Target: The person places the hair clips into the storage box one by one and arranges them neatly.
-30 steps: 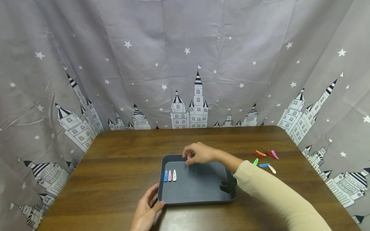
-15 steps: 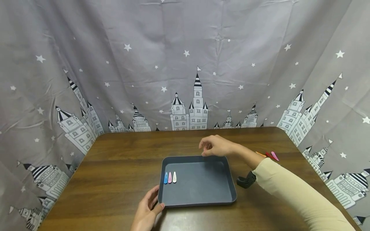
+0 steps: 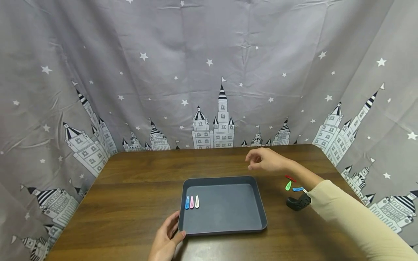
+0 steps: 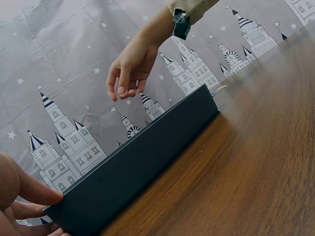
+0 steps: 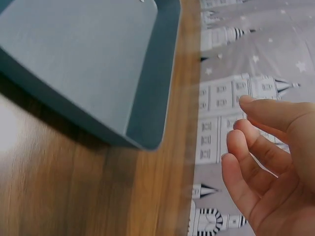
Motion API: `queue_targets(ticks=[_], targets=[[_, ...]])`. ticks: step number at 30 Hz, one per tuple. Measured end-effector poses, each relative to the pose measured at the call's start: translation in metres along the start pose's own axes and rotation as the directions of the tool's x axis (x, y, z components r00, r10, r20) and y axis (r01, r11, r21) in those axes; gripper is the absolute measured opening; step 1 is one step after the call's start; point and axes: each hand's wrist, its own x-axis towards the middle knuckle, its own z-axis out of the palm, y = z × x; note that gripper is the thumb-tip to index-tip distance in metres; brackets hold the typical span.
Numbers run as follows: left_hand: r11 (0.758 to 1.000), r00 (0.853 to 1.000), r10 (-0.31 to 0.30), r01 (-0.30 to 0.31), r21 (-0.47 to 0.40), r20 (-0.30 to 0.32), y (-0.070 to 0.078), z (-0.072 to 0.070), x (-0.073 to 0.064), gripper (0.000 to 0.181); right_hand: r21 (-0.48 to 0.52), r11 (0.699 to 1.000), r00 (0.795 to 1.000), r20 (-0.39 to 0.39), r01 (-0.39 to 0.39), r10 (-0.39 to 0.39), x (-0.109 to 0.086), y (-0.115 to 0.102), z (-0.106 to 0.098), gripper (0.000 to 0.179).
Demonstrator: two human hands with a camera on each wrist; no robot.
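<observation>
A grey rectangular tray lies on the wooden table. Along its left side, three snap hair clips stand in a row: a blue clip, a pink clip and a white clip. My left hand holds the tray's near left corner, thumb at the front rim and fingers along the left side. Above the table, past the tray's far right corner, my right hand hangs in the air with loosely bent fingers. The right wrist view shows nothing between the fingers of that hand.
Right of the tray lie a red clip, a green clip and a blue clip. A white clip is partly covered by the right sleeve. A grey castle-print curtain hangs behind the table.
My right hand has moved right, from over the tray to beyond its far right corner. Its forearm now hides the orange and pink loose clips. The left hand and tray have stayed put.
</observation>
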Motion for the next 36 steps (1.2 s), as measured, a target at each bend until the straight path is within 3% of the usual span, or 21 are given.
queue_targets(ticks=[5, 12, 22, 36], targets=[[1.0, 1.0, 0.009, -0.009, -0.005, 0.005, -0.001, 0.0, 0.0, 0.066, -0.015, 0.999, 0.999, -0.022, -0.03, 0.029, -0.013, 0.01, -0.012, 0.02], [0.999, 0.999, 0.03, -0.03, -0.014, 0.02, -0.003, 0.0, 0.002, 0.067, 0.05, 0.994, 0.993, -0.068, -0.096, 0.099, -0.032, 0.021, -0.026, 0.016], [0.999, 0.999, 0.032, -0.031, -0.028, 0.02, -0.003, 0.0, 0.002, 0.067, -0.008, 0.993, 0.986, -0.122, -0.116, 0.114, -0.049, 0.042, -0.038, 0.02], [1.0, 1.0, 0.021, -0.021, -0.019, 0.02, -0.004, 0.0, 0.002, 0.068, 0.028, 0.984, 0.976, -0.124, -0.176, 0.178, -0.072, 0.065, -0.049, 0.021]])
